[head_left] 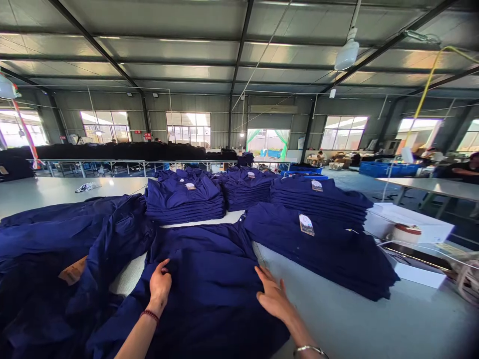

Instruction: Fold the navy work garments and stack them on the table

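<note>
1. Garment (217, 286) lies spread on the table (329, 311), at six o'clock in our view, probably so that we reach both its sides easily.
2. Taking it as the dial's centre, we have our left hand (160, 281) at nine o'clock, fingers curled against the cloth; we cannot tell whether they pinch it.
3. Our right hand (275, 294) rests at three o'clock, fingers released and spread by the edge, apparently to steady that side.
4. We see one folded stack (185, 207) at about eleven o'clock and a second stack (247, 194) at about one, likely set back to leave us working room.
5. At two o'clock sits a tagged pile (292, 249), its paper tag (307, 225) face up, perhaps for easy reading.
6. A loose heap (112, 239) lies at ten o'clock, seemingly apart from the folded ones.
7. Our garment looks deep navy, matte and soft, lightly creased, with a fold line across its far part; we see no tag on it.
</note>
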Motion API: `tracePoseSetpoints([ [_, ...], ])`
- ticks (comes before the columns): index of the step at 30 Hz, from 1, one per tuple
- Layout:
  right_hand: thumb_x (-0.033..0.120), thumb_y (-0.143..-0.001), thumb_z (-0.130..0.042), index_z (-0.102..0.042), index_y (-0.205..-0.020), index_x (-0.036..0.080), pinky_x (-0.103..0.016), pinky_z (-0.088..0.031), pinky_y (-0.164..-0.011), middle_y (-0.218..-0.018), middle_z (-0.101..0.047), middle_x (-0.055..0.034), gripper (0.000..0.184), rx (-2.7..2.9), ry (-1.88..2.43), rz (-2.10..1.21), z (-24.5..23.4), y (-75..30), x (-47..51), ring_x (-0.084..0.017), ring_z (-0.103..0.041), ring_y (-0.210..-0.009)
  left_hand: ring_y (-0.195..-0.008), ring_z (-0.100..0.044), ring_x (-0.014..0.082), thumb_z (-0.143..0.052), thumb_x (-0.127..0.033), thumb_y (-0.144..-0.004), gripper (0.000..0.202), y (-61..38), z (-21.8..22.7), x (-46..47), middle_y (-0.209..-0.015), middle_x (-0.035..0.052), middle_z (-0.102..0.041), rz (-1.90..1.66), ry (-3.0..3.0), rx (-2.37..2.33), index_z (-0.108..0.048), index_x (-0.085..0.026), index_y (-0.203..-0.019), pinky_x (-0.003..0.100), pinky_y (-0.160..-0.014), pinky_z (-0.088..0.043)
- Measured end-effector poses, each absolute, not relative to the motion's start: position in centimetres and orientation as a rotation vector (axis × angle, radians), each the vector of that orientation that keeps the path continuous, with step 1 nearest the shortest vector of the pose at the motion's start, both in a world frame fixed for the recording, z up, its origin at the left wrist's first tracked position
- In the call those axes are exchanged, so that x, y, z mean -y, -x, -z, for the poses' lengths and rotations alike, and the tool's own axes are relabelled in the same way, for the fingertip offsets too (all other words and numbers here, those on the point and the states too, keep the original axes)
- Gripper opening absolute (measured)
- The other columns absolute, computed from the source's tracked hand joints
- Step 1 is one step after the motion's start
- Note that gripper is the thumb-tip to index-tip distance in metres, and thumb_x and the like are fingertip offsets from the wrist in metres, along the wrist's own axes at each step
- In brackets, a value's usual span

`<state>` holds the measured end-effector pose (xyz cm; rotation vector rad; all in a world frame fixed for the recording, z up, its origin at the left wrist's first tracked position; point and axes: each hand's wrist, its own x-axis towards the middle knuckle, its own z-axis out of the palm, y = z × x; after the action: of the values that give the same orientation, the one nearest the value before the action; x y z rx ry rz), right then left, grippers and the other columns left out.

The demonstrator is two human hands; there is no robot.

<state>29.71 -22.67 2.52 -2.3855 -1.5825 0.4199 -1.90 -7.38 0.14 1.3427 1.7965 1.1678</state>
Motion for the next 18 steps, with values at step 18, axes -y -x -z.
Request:
tracePoseSetpoints([
  [18,0.044,-0.095,-0.042,-0.037,-0.150,0.037,-0.071,-0.009,-0.116,-0.161,-0.022,-0.0004,0.055,1.826,2.185,-0.085,4.8,-24.0,22.2,-0.034,-0.015,-0.150,-0.118,-0.060,0.0206,-0.046,-0.020,-0.090,0.038,-17.5,-2.4,9.8,-0.125,0.0113,-0.067,-0.668,-2.319,-1.139,-0.066,-0.017,-0.121,0.031,-0.106,-0.042],
])
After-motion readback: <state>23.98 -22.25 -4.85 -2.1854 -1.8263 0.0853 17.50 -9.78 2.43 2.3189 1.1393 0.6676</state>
